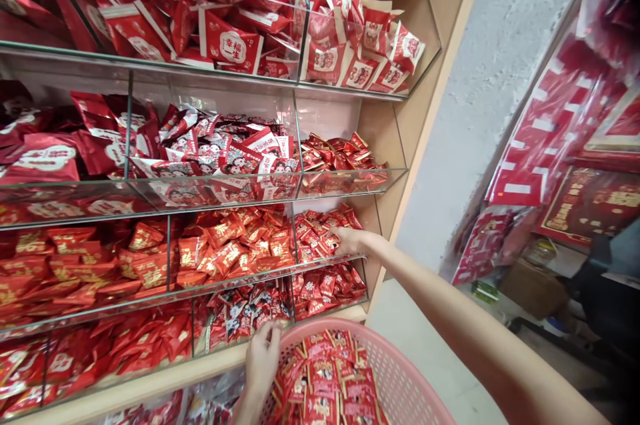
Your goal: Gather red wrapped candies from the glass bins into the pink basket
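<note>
My right hand (350, 243) reaches into a right-end shelf compartment, its fingers stretched over small red candy packets (313, 238) and touching them. I see no packet lifted in it. Low in the view, my left hand (263, 353) is closed at the left rim of a pink plastic basket (405, 371) with holes in its wall. Its fingertips are partly hidden. Inside the basket lies a heap of red and gold candy packets (323, 371).
Glass-fronted shelves hold several compartments of red packets (233, 48). Glass dividers (295, 138) and front strips edge them. A wooden side panel (435, 98) stands right, beside a grey wall (465, 78). Red wrapped goods (540, 118) hang further right, with a cardboard box (530, 285) below.
</note>
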